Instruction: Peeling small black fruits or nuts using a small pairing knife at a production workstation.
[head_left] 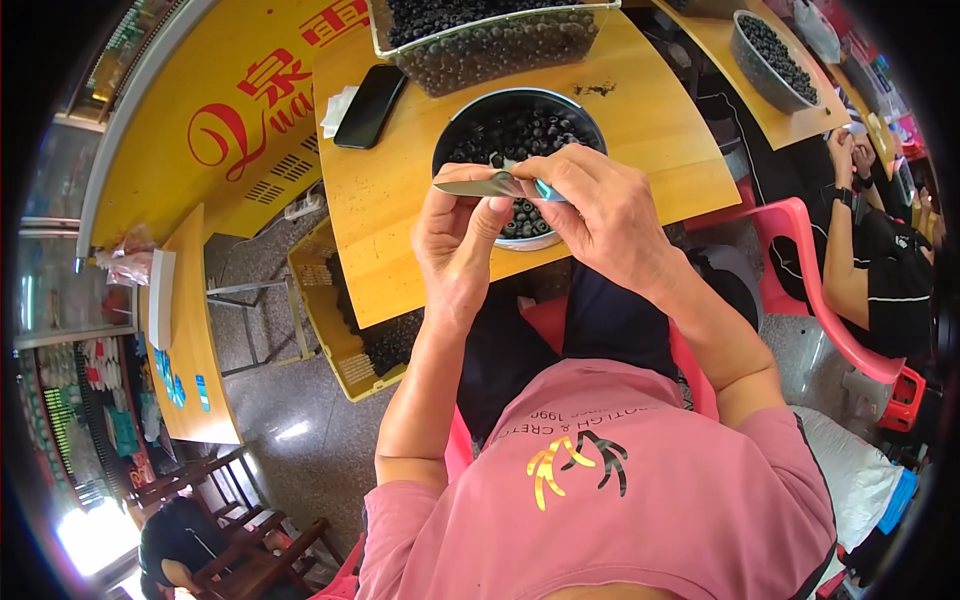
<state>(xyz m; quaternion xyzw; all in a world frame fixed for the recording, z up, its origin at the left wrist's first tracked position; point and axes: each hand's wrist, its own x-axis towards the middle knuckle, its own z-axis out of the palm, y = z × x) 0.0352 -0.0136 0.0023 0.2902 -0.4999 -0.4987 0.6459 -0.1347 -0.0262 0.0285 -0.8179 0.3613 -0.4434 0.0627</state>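
Observation:
My right hand (605, 215) is closed around the teal handle of a small knife (470, 187), its blade pointing left. My left hand (453, 235) pinches a small dark round fruit or nut (503, 178) by the blade; its exact kind is unclear. Both hands are above the near part of a round bowl (531, 243). Inside lie many small dark round pieces (545, 130), some showing pale rings or openings. The fingers hide part of the bowl and of the piece being held.
Behind the bowl, a clear plastic tub (500, 62) of dark pieces stands on the wooden table (385, 255). A black phone (370, 107) lies left. Below stands a yellow crate (345, 375). At right, another person (865, 240) sits near a red chair (810, 270) and another bowl (765, 85).

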